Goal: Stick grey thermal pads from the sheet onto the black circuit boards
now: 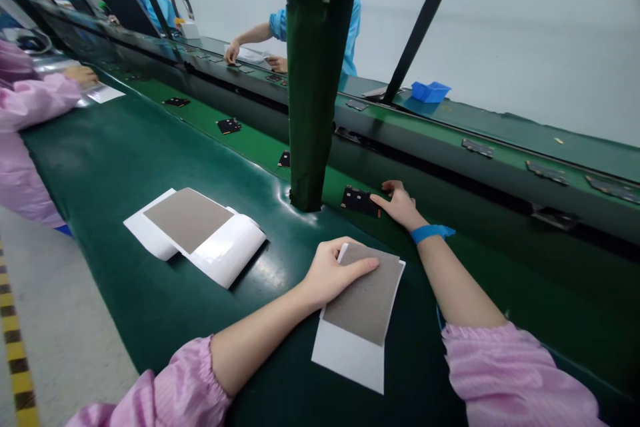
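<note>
My left hand [336, 274] is closed on a white backing sheet [350, 357] that carries a grey rectangular sheet [361, 304], its thumb lying across the grey face. My right hand [400, 206], with a blue band at the wrist, reaches over the green strip beyond the table. Its thumb meets the right end of a black circuit board [357, 200], while the other fingers stay apart from it. Left of my hands, a second grey sheet [189, 219] lies on curled white backing paper [225, 250].
A green-wrapped post [313, 80] rises just beyond my hands. More black boards [229, 126] lie along the green strip. Several boards [477, 148] and a blue bin [430, 92] sit on the far ledge. A person in pink works at left; people in blue work opposite.
</note>
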Demonstrator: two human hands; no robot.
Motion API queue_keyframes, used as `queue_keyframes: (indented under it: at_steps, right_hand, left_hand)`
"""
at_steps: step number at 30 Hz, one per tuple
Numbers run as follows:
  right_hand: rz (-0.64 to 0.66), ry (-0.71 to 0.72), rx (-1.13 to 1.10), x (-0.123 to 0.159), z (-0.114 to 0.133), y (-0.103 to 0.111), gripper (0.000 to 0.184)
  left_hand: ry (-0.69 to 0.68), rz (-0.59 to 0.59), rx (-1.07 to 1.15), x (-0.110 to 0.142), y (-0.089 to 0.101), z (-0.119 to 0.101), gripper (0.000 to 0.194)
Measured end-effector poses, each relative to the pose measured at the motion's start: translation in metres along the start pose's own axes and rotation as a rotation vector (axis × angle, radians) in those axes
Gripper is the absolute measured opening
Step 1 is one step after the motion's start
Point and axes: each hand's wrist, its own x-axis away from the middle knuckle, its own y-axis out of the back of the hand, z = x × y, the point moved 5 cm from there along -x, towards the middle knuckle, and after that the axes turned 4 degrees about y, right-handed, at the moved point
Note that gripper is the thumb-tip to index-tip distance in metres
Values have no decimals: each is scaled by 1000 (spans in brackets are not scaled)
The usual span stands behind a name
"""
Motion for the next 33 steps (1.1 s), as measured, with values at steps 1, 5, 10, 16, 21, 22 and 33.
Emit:
queue_keyframes:
  at_steps: [1, 5, 10, 16, 21, 22, 33]
  right_hand:
    - [0, 5, -24, 2, 3, 4, 41]
    - [194, 93, -124, 15, 36, 22, 47]
    - [624, 206, -129, 42, 99, 33, 45]
    - [635, 248, -97, 49, 121, 30, 38]
    - [666, 236, -58, 50, 117, 25, 40]
    - [677, 236, -55, 51, 116, 24, 40]
    - [426, 248, -58, 11, 83, 11, 45]
  left_hand:
    - [-16, -25, -1, -1, 2, -1, 24]
    - [-71, -153, -7, -6, 18, -9, 23]
    - [-100, -282, -4, -13, 37, -15, 27]
    - [-141, -295, -10, -13, 38, -18, 26]
    - [-143, -284, -2, -13, 38, -17, 25]
    - [-137, -283, 1, -13, 38, -17, 26]
    - [-131, -263, -16, -20, 35, -11, 26]
